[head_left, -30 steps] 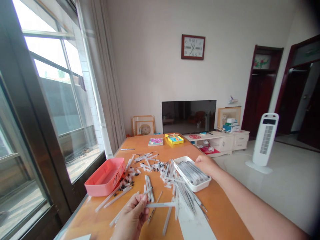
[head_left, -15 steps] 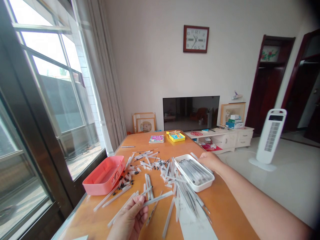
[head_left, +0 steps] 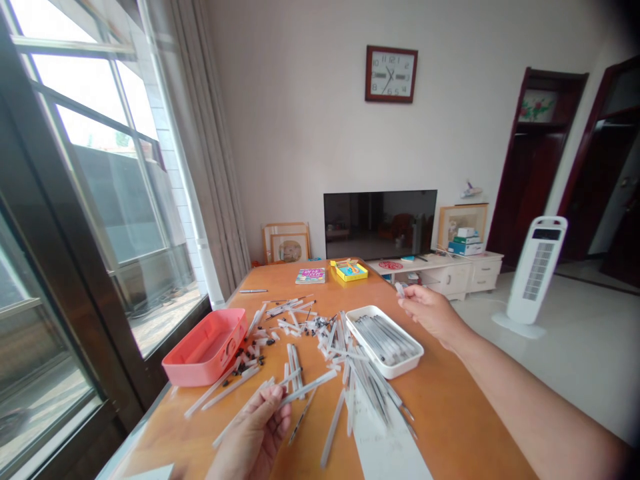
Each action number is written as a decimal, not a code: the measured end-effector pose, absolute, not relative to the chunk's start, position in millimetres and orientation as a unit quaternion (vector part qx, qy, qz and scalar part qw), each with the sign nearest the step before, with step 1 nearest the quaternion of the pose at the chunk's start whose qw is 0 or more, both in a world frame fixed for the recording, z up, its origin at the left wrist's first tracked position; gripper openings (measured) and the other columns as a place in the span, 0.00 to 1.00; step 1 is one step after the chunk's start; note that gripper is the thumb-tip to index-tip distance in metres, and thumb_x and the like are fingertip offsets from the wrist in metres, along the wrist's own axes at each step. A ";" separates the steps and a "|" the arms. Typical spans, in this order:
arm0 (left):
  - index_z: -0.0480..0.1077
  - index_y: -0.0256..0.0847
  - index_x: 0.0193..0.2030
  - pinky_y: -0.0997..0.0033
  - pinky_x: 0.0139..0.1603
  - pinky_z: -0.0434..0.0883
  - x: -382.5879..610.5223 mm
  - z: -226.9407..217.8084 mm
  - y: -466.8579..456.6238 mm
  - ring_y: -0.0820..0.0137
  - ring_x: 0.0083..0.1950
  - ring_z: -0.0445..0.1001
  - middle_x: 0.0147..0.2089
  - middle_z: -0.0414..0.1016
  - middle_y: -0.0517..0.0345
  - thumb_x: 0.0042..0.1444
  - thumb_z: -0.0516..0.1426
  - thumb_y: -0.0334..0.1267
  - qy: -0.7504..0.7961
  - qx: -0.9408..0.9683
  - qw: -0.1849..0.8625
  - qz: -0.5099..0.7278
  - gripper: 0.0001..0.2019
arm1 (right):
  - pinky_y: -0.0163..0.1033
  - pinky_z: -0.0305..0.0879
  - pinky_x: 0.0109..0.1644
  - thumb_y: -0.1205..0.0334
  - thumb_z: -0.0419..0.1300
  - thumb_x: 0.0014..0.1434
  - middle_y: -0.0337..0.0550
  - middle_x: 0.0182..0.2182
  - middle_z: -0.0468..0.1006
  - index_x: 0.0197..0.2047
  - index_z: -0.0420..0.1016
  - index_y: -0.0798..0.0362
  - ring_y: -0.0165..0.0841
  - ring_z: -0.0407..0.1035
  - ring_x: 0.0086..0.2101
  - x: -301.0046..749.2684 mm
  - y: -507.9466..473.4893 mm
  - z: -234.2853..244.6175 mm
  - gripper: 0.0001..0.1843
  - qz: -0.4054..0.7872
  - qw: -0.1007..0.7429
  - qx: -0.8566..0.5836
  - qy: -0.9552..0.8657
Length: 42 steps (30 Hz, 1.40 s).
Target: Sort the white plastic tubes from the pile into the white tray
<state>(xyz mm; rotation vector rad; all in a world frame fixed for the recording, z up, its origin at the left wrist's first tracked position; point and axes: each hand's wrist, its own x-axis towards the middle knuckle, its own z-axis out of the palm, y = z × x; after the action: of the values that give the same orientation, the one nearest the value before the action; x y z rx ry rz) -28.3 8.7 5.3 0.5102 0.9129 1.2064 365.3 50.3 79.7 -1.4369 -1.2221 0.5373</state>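
My left hand (head_left: 265, 415) pinches a translucent pen barrel (head_left: 316, 383) above the near part of the table. Beneath and beside it lie more barrels and a thin dark-tipped refill (head_left: 303, 419). Past the right table edge, my right hand (head_left: 430, 312) is closed on a short translucent pen piece (head_left: 400, 290); its exact kind is unclear. Left of that hand stands a white tray (head_left: 387, 371) filled with a row of pens (head_left: 384, 337). A loose pile of pen barrels (head_left: 373, 381) spreads beside the tray, partly over a white paper sheet (head_left: 383, 447).
A pink plastic box (head_left: 193, 373) stands at the left edge. Small caps and black plugs (head_left: 250, 360) are scattered beside it. Toward the far end lie a silver pen (head_left: 254, 291), a booklet (head_left: 310, 275) and a yellow box (head_left: 353, 277). A tower fan (head_left: 539, 267) stands on the floor at right.
My right hand has risen from beside the white tray's right rim and moved away from it, still holding the translucent piece. My left hand keeps its hold on the barrel. The view has shifted slightly.
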 end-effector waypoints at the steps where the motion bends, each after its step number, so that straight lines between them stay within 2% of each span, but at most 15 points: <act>1: 0.75 0.33 0.43 0.76 0.35 0.80 -28.3 5.4 8.6 0.74 0.33 0.79 0.41 0.77 0.51 0.61 0.61 0.26 0.409 0.228 0.698 0.542 0.05 | 0.36 0.70 0.35 0.55 0.65 0.55 0.45 0.36 0.83 0.46 0.79 0.53 0.36 0.76 0.35 366.0 47.9 80.0 0.17 0.265 0.556 -0.604 -0.506; 5: 0.75 0.33 0.43 0.75 0.35 0.79 -28.9 3.5 9.4 0.74 0.33 0.78 0.42 0.77 0.51 0.61 0.61 0.26 0.409 0.227 0.696 0.545 0.05 | 0.40 0.75 0.45 0.59 0.65 0.57 0.52 0.45 0.83 0.50 0.78 0.52 0.39 0.79 0.44 369.6 41.8 78.5 0.17 0.376 0.537 -0.581 -0.483; 8: 0.75 0.33 0.44 0.76 0.36 0.79 -28.7 0.8 10.1 0.74 0.33 0.78 0.41 0.77 0.50 0.61 0.61 0.25 0.407 0.229 0.696 0.545 0.05 | 0.40 0.75 0.42 0.55 0.62 0.60 0.53 0.46 0.83 0.50 0.79 0.53 0.39 0.78 0.43 372.9 44.4 71.6 0.17 0.400 0.506 -0.571 -0.508; 11: 0.75 0.33 0.43 0.75 0.35 0.79 -27.0 -0.3 9.6 0.74 0.32 0.78 0.40 0.77 0.52 0.61 0.62 0.26 0.404 0.231 0.698 0.544 0.05 | 0.36 0.71 0.35 0.56 0.59 0.61 0.48 0.41 0.83 0.51 0.79 0.53 0.35 0.77 0.36 375.8 55.1 57.8 0.18 0.309 0.428 -0.618 -0.582; 15: 0.75 0.33 0.42 0.76 0.35 0.79 -24.4 2.2 7.5 0.75 0.32 0.77 0.39 0.77 0.53 0.61 0.61 0.25 0.409 0.227 0.698 0.543 0.04 | 0.34 0.65 0.34 0.62 0.59 0.55 0.40 0.31 0.81 0.46 0.81 0.53 0.33 0.73 0.30 376.8 72.3 39.3 0.16 0.209 0.348 -0.656 -0.636; 19: 0.75 0.32 0.42 0.76 0.35 0.79 -23.7 5.3 6.2 0.76 0.32 0.77 0.39 0.76 0.52 0.61 0.61 0.25 0.413 0.231 0.694 0.543 0.04 | 0.35 0.62 0.36 0.62 0.60 0.54 0.42 0.30 0.82 0.33 0.83 0.53 0.35 0.72 0.34 374.7 81.8 35.3 0.09 0.167 0.307 -0.667 -0.658; 23: 0.75 0.33 0.42 0.77 0.35 0.79 -23.8 5.4 6.3 0.76 0.32 0.77 0.39 0.76 0.53 0.61 0.62 0.26 0.421 0.230 0.690 0.542 0.04 | 0.35 0.61 0.38 0.56 0.61 0.58 0.42 0.34 0.84 0.43 0.84 0.49 0.37 0.73 0.37 368.2 92.0 37.7 0.13 0.138 0.274 -0.679 -0.667; 25: 0.75 0.33 0.41 0.77 0.34 0.79 -23.7 5.0 6.3 0.76 0.31 0.77 0.39 0.76 0.53 0.60 0.62 0.27 0.423 0.229 0.689 0.541 0.03 | 0.35 0.61 0.39 0.54 0.61 0.60 0.42 0.36 0.85 0.42 0.84 0.48 0.37 0.74 0.38 363.7 99.9 37.1 0.13 0.134 0.256 -0.681 -0.673; 28: 0.75 0.33 0.41 0.77 0.34 0.79 -23.7 5.4 6.0 0.75 0.32 0.77 0.39 0.76 0.52 0.61 0.62 0.27 0.421 0.233 0.689 0.542 0.03 | 0.36 0.59 0.37 0.51 0.57 0.65 0.45 0.33 0.84 0.34 0.82 0.52 0.37 0.73 0.35 358.2 112.9 33.8 0.17 0.121 0.236 -0.693 -0.671; 31: 0.76 0.33 0.42 0.76 0.35 0.79 -24.0 6.1 5.7 0.75 0.32 0.77 0.40 0.76 0.52 0.61 0.62 0.27 0.419 0.234 0.689 0.542 0.03 | 0.36 0.57 0.35 0.50 0.55 0.66 0.46 0.30 0.82 0.30 0.80 0.53 0.36 0.72 0.32 356.2 123.5 29.9 0.20 0.103 0.226 -0.716 -0.652; 33: 0.75 0.33 0.42 0.76 0.34 0.79 -24.3 5.8 5.8 0.75 0.32 0.77 0.40 0.76 0.52 0.61 0.62 0.27 0.417 0.233 0.691 0.542 0.03 | 0.36 0.55 0.33 0.49 0.57 0.64 0.46 0.27 0.81 0.28 0.79 0.53 0.35 0.70 0.29 356.4 127.9 27.7 0.20 0.095 0.219 -0.733 -0.637; 36: 0.75 0.33 0.41 0.77 0.33 0.78 -24.4 4.7 5.8 0.75 0.31 0.77 0.38 0.75 0.53 0.60 0.62 0.27 0.415 0.231 0.692 0.543 0.03 | 0.36 0.52 0.30 0.54 0.64 0.57 0.43 0.22 0.78 0.26 0.78 0.52 0.34 0.68 0.26 358.3 129.8 25.6 0.13 0.091 0.215 -0.751 -0.617; 39: 0.76 0.33 0.41 0.78 0.33 0.78 -24.1 5.1 5.1 0.75 0.31 0.77 0.37 0.75 0.53 0.60 0.63 0.27 0.411 0.232 0.692 0.546 0.03 | 0.35 0.52 0.29 0.60 0.67 0.52 0.40 0.23 0.78 0.30 0.79 0.51 0.32 0.68 0.26 362.7 126.4 25.2 0.05 0.089 0.225 -0.753 -0.612; 42: 0.75 0.33 0.41 0.78 0.33 0.78 -22.8 7.6 4.2 0.75 0.31 0.77 0.38 0.76 0.53 0.61 0.62 0.26 0.413 0.222 0.695 0.545 0.03 | 0.33 0.54 0.30 0.61 0.66 0.54 0.38 0.27 0.79 0.42 0.80 0.51 0.31 0.69 0.28 368.3 118.0 26.1 0.11 0.084 0.247 -0.746 -0.613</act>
<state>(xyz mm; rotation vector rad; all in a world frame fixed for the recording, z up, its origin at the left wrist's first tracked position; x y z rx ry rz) -22.8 4.2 7.6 0.4962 0.9210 1.2170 368.3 118.0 26.1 -2.0332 -1.6717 0.2285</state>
